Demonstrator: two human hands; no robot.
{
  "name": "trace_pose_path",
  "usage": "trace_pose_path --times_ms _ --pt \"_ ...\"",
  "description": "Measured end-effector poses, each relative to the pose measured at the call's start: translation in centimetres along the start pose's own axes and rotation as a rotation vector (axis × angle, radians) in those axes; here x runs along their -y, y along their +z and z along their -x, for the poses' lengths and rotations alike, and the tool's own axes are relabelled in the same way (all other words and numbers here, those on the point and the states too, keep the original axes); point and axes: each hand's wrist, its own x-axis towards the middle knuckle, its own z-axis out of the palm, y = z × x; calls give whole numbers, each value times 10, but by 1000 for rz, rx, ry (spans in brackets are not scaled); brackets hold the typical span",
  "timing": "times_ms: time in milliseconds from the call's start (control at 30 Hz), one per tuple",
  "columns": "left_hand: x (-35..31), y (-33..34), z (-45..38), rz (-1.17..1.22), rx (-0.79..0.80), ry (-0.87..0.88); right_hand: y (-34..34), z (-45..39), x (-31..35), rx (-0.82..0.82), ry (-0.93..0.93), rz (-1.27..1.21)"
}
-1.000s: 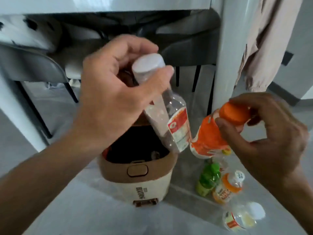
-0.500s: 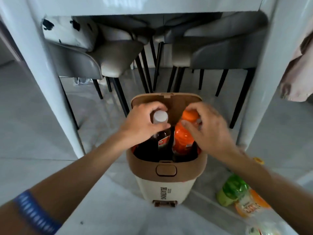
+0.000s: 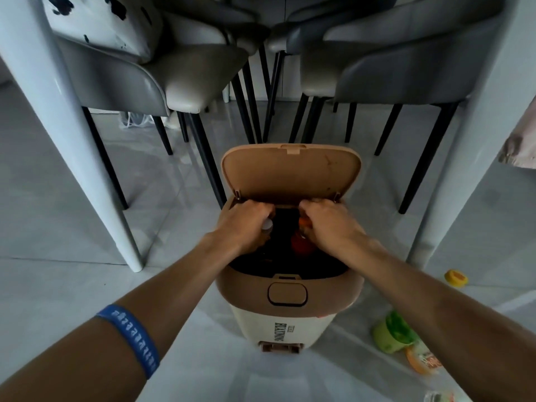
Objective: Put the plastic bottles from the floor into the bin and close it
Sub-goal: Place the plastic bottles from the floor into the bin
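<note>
A tan and cream bin (image 3: 290,317) stands on the floor with its lid (image 3: 290,172) tipped up and back. Both my hands are down in its mouth. My left hand (image 3: 243,224) grips a clear bottle by its white cap (image 3: 267,224). My right hand (image 3: 330,224) grips an orange bottle (image 3: 301,242) by its neck. Both bottles sit mostly inside the dark bin. On the floor at the right lie a green bottle (image 3: 391,335), an orange-labelled bottle (image 3: 423,361) and a clear one (image 3: 438,397) at the frame's bottom edge.
White table legs (image 3: 72,140) stand left and right (image 3: 464,158) of the bin. Grey chairs (image 3: 162,74) with black legs crowd behind it. A yellow cap (image 3: 456,277) lies on the floor at the right. Beige cloth (image 3: 522,146) hangs at the right edge.
Both hands have carried the bottles from above the bin down into its mouth. The view has pulled back and the bottles have sunk deeper inside.
</note>
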Motion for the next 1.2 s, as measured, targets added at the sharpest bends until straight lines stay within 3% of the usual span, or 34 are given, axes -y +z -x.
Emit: trace_pose_path --times_ms 167,333,400,467,600,767,900,1033,1200 --pt "-17 -6 7 -116 -4 41 -12 13 5 38 -13 116" --pt "-104 -58 34 194 -310 294 -42 92 -38 -484 -75 -224" --pt "-146 -66 42 301 -348 413 -43 129 -61 -617 15 -322" --pt "-190 -50 44 343 -290 507 -29 164 -88 -657 192 -340" --pt "-250 29 35 290 -36 523 10 229 -125 -560 493 -236" --pt "-262 102 33 31 376 424 57 308 -137 -367 749 -188" --pt "-249 120 41 -44 266 477 89 319 -135 -227 741 -260" --pt "-233 116 57 -115 260 498 88 312 -133 -227 693 -261" --pt "-232 60 62 70 244 408 45 298 -116 -337 606 -301"
